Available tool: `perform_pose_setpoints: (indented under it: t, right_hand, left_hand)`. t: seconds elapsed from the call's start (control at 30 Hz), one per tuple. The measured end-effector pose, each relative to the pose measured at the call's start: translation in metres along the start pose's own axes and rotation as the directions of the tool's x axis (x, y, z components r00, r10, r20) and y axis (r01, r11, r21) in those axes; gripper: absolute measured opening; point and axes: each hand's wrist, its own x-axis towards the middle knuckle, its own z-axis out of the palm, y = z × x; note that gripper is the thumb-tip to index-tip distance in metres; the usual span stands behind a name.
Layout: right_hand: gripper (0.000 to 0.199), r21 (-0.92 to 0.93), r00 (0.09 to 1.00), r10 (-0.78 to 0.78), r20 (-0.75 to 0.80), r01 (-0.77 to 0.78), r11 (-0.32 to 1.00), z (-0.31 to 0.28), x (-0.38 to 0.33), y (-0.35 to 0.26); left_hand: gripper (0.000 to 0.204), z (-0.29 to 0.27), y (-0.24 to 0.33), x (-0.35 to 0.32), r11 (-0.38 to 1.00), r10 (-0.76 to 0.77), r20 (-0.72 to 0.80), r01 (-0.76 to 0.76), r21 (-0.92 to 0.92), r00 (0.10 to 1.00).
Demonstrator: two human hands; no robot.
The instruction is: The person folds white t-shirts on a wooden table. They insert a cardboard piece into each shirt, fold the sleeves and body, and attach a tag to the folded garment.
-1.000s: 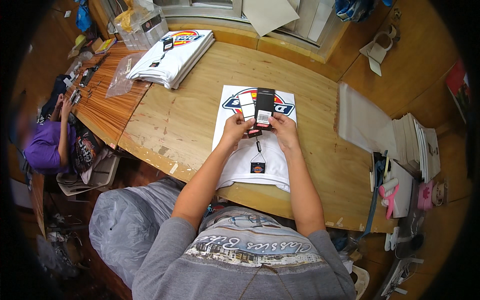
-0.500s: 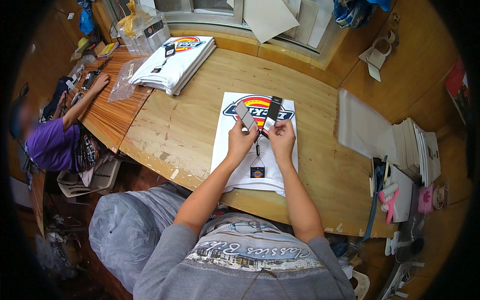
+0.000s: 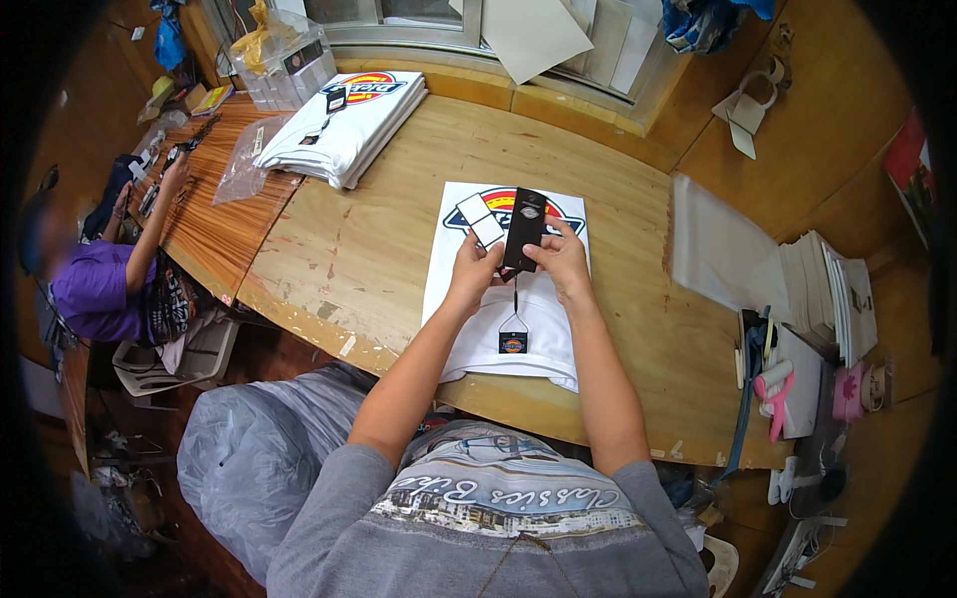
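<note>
One clear bag (image 3: 287, 46) holds white packs (image 3: 299, 90); left hand (image 3: 476, 271) pinches white card (image 3: 480, 218), right hand (image 3: 562, 261) pinches black tag (image 3: 525, 234).

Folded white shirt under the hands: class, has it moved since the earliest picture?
No: judged against the wooden table, the folded white shirt shows no clear shift either way.

two people (image 3: 108, 294), one long black tag (image 3: 525, 231)
</note>
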Motion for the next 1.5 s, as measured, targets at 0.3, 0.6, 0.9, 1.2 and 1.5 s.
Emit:
perform_pose_setpoints:
  t: [0.3,0.6,0.9,1.2,1.5]
  right_hand:
    - [0.051,-0.495,0.92,-0.355,-0.169,0.232,0.837,0.027,-0.007,-0.011]
    - [0.054,-0.261,0.993,-0.12,0.009,0.119,0.958,0.015,0.003,-0.001]
    - [0.027,-0.661,0.881,-0.396,0.261,0.462,0.592,-0.006,-0.052,0.036]
    - [0.037,-0.787,0.842,-0.298,0.45,0.532,0.313,-0.013,-0.096,0.034]
    - [0.037,-0.288,0.998,0.052,0.033,-0.041,0.957,-0.021,-0.033,0.047]
  left_hand:
    - [0.023,-0.005,-0.006,0.008,0.997,-0.015,-0.033,0.017,0.076,0.999]
    - [0.036,-0.01,-0.015,0.027,0.969,-0.222,0.116,0.232,-0.084,0.968]
    - [0.065,0.002,-0.02,0.04,0.962,-0.061,0.05,0.046,0.269,0.997]
    - [0.056,-0.002,-0.007,0.017,0.39,0.511,0.059,-0.292,0.873,0.858]
    - [0.078,0.019,-0.022,0.026,0.368,0.268,-0.061,-0.043,0.929,0.962]
